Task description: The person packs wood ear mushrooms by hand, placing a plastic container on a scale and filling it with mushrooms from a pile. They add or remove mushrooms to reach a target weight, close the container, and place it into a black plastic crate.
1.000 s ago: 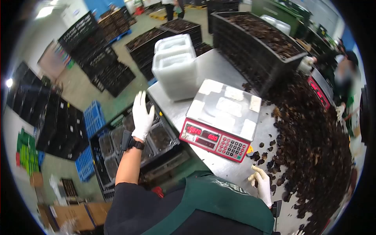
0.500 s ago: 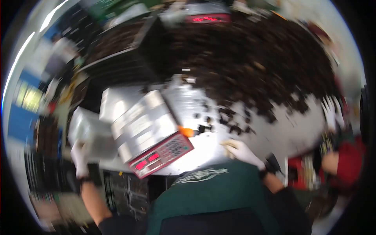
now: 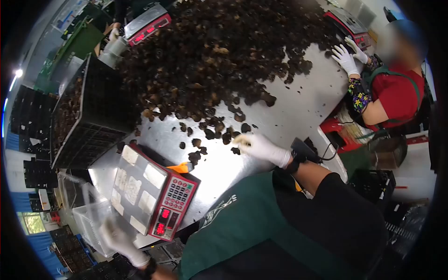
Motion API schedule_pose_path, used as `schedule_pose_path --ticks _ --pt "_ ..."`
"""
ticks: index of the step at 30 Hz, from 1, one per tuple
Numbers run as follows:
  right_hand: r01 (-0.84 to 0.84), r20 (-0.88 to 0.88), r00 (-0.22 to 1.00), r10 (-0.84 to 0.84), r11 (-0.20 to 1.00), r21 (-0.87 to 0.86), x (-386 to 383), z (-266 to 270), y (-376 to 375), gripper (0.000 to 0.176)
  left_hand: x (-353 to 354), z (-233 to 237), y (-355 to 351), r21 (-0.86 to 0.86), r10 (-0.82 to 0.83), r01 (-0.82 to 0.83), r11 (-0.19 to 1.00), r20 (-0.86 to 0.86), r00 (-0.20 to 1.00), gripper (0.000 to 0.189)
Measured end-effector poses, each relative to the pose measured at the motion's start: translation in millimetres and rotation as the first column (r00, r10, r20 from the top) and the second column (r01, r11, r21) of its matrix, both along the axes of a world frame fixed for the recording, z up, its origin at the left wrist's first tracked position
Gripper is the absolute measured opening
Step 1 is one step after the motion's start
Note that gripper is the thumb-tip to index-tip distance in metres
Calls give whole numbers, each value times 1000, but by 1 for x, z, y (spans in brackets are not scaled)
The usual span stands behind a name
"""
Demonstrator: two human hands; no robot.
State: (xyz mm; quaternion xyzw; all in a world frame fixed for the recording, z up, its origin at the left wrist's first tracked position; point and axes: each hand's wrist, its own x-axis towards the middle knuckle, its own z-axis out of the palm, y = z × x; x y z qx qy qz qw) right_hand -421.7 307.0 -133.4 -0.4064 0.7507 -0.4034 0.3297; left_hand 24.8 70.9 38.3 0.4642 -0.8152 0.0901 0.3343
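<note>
My left hand (image 3: pixel 117 240), in a white glove, is closed at the edge of a clear plastic container (image 3: pixel 88 228), left of the scale; motion blurs the plastic. A red digital scale (image 3: pixel 173 200) with pale patches on its metal plate stands between my hands. My right hand (image 3: pixel 263 148), also gloved, is over the metal table (image 3: pixel 219 175) with its fingers drawn together. Whatever may be between those fingertips is hidden. Loose dark brown, mushroom-like pieces (image 3: pixel 209 134) lie beside them, in front of a large heap (image 3: pixel 219 60) of the same.
A black crate (image 3: pixel 100 119) of dark pieces stands at left. An orange-handled tool (image 3: pixel 179 168) lies behind the scale. Two more scales, one at back left (image 3: pixel 148 27) and one at back right (image 3: pixel 347 25), border the heap. A co-worker in red (image 3: pixel 401 93) reaches in from the right.
The view has swung round, and the scale appears turned and lower. My right hand is now nearer the loose pieces. My left hand stays by the clear plastic.
</note>
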Motion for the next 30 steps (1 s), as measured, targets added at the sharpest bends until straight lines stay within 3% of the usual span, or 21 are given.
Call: schedule_pose_path --ticks 2,3,5,6,9,11,15,16,20,23,24,27,28,29,30 --pt "152 -74 986 -152 988 -8 -23 -3 10 29 -38 -47 18 75 -169 169 983 -6 986 28" --pt "213 -112 971 -211 977 8 -38 -2 15 31 -50 -71 22 124 -132 129 984 21 991 30" --pt "400 -242 887 -393 916 -22 -64 1 21 42 -60 -90 28 394 -41 -18 919 140 989 36" --pt "485 -302 826 -477 873 -52 -77 2 21 47 -68 -90 32 374 -63 20 927 103 993 39" --pt "455 -585 624 -519 849 -268 -111 -15 12 67 -84 -74 40 319 -94 69 945 61 994 50" --pt "381 -652 646 -397 908 -175 -120 -12 -9 82 -87 -66 43 300 -73 38 953 106 992 57" --pt "216 -714 661 -231 970 -113 -117 -15 -48 74 -80 -72 39 292 -81 62 954 53 995 60" --pt "229 -733 638 -238 967 -115 -115 -17 -49 60 -80 -70 39 278 -82 60 959 65 995 59" --pt "213 -721 631 -286 958 -193 -109 -38 -35 31 -90 -67 45 240 -59 29 970 121 991 52" --pt "235 -617 697 -364 930 -282 -108 -41 -23 26 -88 -69 47 236 -47 13 972 141 989 51" --pt "260 -562 688 -458 879 -399 -107 -34 -25 22 -91 -66 49 231 -49 12 973 152 987 47" --pt "470 -46 840 -540 768 -434 -109 -15 -32 16 -79 -76 41 154 -61 45 987 104 993 43" --pt "552 328 832 -448 734 -396 -105 2 -36 15 -74 -77 39 150 -60 48 988 79 995 40" --pt "677 697 592 -405 719 -158 -100 27 -38 17 -71 -78 36 145 -58 50 988 52 997 38" --pt "639 850 477 -224 752 -161 -104 22 -39 21 -68 -79 35 140 -52 48 989 24 998 35"
